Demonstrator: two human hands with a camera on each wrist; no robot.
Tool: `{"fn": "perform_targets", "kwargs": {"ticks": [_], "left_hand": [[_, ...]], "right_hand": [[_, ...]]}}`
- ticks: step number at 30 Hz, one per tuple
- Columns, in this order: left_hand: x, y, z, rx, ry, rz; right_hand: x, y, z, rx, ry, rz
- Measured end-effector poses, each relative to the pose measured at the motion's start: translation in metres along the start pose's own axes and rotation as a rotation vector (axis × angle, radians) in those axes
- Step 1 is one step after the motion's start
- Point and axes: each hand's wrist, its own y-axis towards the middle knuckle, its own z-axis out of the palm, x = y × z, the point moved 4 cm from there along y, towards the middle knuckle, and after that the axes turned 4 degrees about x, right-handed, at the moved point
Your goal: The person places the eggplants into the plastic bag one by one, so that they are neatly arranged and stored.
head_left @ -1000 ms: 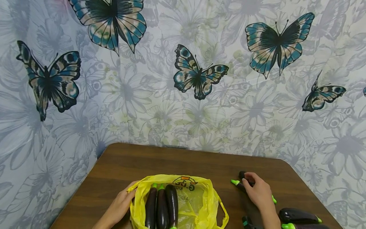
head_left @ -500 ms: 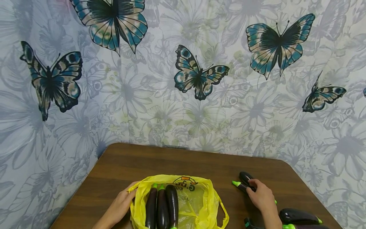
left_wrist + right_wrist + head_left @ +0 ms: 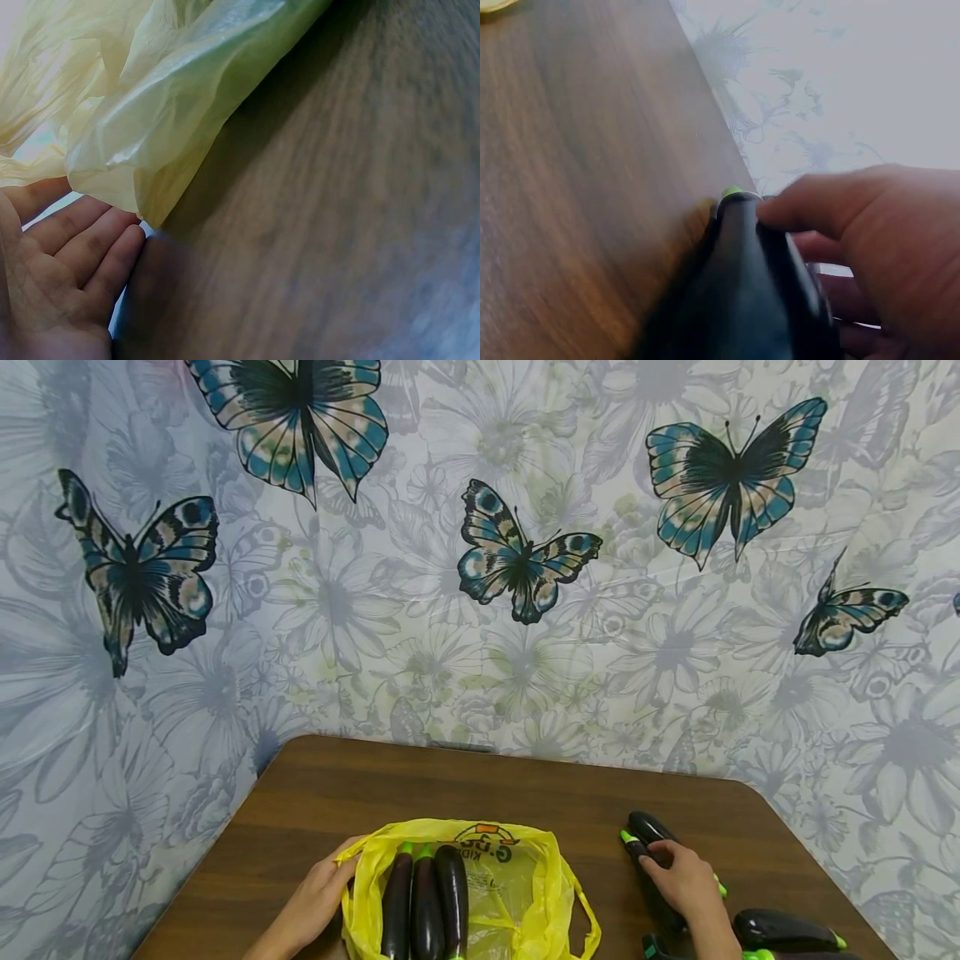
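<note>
Eggplant [image 3: 656,893] lay slanted on counter [image 3: 420,781], right of bag [image 3: 545,877], green end pointing away from person. Right hand [image 3: 686,881] gripped it, thumb against skin. Left hand [image 3: 313,893] touched bag's left rim, fingers nearly straight; whether thumb pinched rim, could not tell. Three eggplants [image 3: 426,906] lay side by side in bag's left half. Second loose eggplant [image 3: 648,824] lay right of bag; two more [image 3: 783,930] farther right of bag. Butterfly wall [image 3: 337,602] stood behind bag.
</note>
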Motion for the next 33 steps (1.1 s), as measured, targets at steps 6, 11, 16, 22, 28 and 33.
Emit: {"fn": "perform_targets", "kwargs": {"ticks": [6, 11, 16, 22, 28, 33], "left_hand": [[0.000, 0.001, -0.001, 0.000, 0.006, -0.016], [0.000, 0.001, -0.001, 0.004, -0.003, -0.012], [0.000, 0.000, 0.000, 0.010, -0.012, -0.002], [-0.001, 0.000, 0.000, 0.014, -0.001, 0.001], [-0.002, 0.001, 0.000, 0.012, 0.021, -0.006], [-0.002, 0.001, -0.001, 0.003, 0.026, -0.013]], "right_hand": [[-0.002, 0.003, 0.007, 0.038, 0.013, -0.024], [-0.003, 0.005, 0.010, 0.038, 0.012, -0.023], [-0.003, 0.006, 0.011, 0.027, 0.013, -0.025], [-0.003, 0.004, 0.010, 0.018, 0.014, -0.027], [0.001, 0.004, 0.006, 0.002, 0.046, -0.025], [0.005, 0.003, 0.003, -0.019, 0.074, -0.022]]}}
